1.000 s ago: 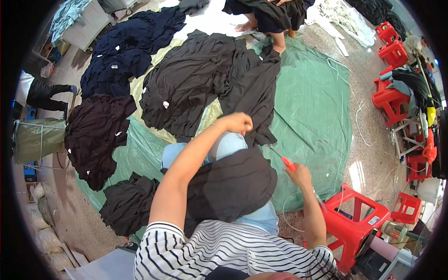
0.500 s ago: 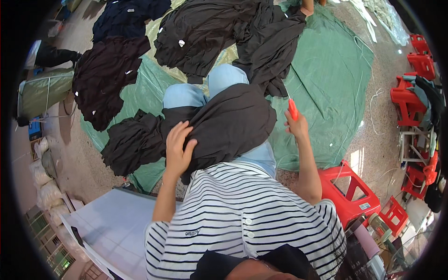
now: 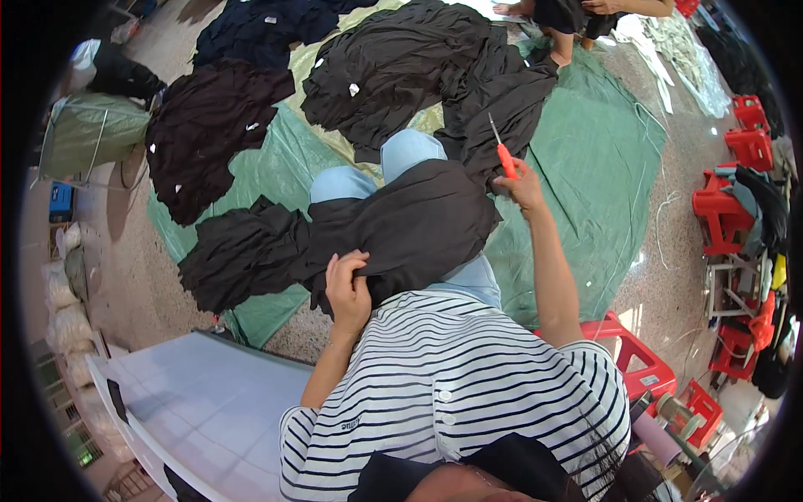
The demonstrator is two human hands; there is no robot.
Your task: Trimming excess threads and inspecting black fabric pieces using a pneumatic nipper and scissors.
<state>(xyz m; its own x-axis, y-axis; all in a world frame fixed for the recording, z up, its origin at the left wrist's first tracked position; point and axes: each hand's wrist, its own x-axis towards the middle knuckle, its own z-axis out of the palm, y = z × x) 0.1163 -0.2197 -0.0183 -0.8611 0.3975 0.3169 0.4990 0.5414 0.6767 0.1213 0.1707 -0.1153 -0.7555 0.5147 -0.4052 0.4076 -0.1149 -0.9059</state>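
A dark grey-black cloth garment [image 3: 410,213] lies spread across my lap, and its bunched end [image 3: 238,255] trails off to the left. On the near edge of that cloth rests my left hand [image 3: 347,297], fingers bent over the fabric and thumb apart from them. My right hand [image 3: 525,191] is closed round a red-handled tool [image 3: 507,161] with a thin, pointed metal end. It is held up to the right of my lap, the point aimed away from me; its exact kind is unclear.
Beyond my knees lie a heap of dark garments [image 3: 401,63], a maroon-black pile [image 3: 209,134] and a navy pile [image 3: 259,33] on a green sheet [image 3: 598,167]. Another person's leg [image 3: 562,46] shows at the far edge. Red stools [image 3: 723,209] stand right; a white panel [image 3: 209,406] is near left.
My right hand has raised the red-handled tool away from me, its point now tilted up-left. My left hand has slid nearer along the cloth, fingers more bent. More of the other person shows.
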